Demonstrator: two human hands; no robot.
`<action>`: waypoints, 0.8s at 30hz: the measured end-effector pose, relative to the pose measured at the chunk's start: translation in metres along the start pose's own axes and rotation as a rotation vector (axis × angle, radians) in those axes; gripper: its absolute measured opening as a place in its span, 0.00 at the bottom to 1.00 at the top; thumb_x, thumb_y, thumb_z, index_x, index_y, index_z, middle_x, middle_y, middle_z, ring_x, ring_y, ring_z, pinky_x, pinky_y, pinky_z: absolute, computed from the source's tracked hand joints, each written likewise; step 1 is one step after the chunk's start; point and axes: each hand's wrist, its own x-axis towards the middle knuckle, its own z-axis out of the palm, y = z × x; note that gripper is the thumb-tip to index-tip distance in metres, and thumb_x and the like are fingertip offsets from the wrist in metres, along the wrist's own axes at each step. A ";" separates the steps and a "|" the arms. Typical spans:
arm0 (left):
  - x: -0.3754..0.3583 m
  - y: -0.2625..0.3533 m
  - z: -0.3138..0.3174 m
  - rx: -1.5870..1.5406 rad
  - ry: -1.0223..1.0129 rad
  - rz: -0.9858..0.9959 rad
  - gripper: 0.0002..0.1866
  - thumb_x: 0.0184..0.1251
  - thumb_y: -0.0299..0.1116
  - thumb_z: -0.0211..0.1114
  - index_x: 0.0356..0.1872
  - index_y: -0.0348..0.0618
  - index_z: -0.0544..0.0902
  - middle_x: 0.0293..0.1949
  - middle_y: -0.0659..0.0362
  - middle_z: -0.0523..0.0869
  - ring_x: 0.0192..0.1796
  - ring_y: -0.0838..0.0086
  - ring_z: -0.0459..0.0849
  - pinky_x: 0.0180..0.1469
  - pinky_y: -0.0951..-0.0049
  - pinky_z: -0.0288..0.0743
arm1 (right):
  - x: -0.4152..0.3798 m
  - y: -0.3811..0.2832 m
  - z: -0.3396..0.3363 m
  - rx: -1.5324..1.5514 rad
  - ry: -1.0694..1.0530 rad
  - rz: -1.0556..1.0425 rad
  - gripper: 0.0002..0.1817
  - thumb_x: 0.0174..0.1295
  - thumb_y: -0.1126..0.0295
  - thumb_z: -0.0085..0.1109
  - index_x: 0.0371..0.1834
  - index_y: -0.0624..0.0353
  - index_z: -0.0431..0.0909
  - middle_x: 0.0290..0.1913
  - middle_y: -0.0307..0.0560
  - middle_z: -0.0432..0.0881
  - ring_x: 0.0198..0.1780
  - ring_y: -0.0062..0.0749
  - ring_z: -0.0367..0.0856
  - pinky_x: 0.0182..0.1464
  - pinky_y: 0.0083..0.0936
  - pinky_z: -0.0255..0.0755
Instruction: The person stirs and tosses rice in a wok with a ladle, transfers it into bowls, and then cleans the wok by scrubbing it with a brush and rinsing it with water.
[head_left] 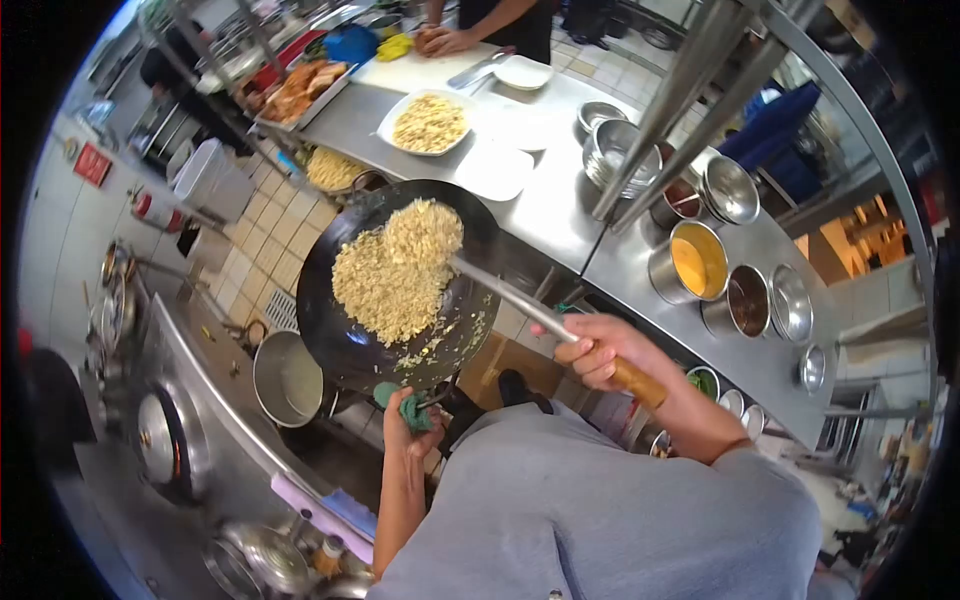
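Observation:
A black wok [325,235] hangs in front of me, holding a mound of fried rice [385,290]. Loose grains and green bits cling to its near side. With a folded green cloth [412,412] around the handle, my left hand [408,435] grips the wok at its near edge. My right hand [600,352] is closed around the wooden handle of a long metal ladle [515,297]. The ladle's bowl end is hidden under a heap of rice above the wok. Beyond the wok, a white square dish [384,128] of fried rice stands on the steel counter.
White plates [495,175] lie on the steel counter [560,215]. Metal bowls [620,150] and a pot of yellow liquid [697,262] stand to the right. A pot [288,378] sits left, by the stove. Across the counter, another person's hands [448,40] work at a cutting board.

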 end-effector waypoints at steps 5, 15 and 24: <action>0.001 0.009 0.041 0.086 0.084 0.087 0.12 0.60 0.42 0.60 0.34 0.43 0.75 0.28 0.58 0.78 0.22 0.72 0.75 0.21 0.77 0.68 | -0.033 -0.053 0.050 -0.031 0.015 -0.173 0.18 0.73 0.66 0.38 0.61 0.64 0.61 0.24 0.33 0.65 0.14 0.08 0.62 0.12 0.09 0.59; 0.011 0.024 0.066 0.085 -0.012 0.048 0.13 0.60 0.42 0.59 0.35 0.43 0.76 0.27 0.58 0.78 0.22 0.73 0.75 0.22 0.77 0.69 | 0.013 -0.164 0.028 -0.969 0.725 -0.646 0.14 0.69 0.65 0.48 0.53 0.61 0.69 0.25 0.36 0.68 0.17 0.14 0.66 0.17 0.17 0.65; -0.016 -0.003 0.026 -0.005 0.176 0.121 0.12 0.61 0.41 0.56 0.33 0.42 0.77 0.25 0.58 0.80 0.20 0.73 0.75 0.20 0.78 0.69 | 0.074 -0.182 -0.080 -1.876 1.314 -0.865 0.25 0.61 0.65 0.50 0.61 0.64 0.65 0.44 0.73 0.78 0.50 0.65 0.76 0.55 0.47 0.68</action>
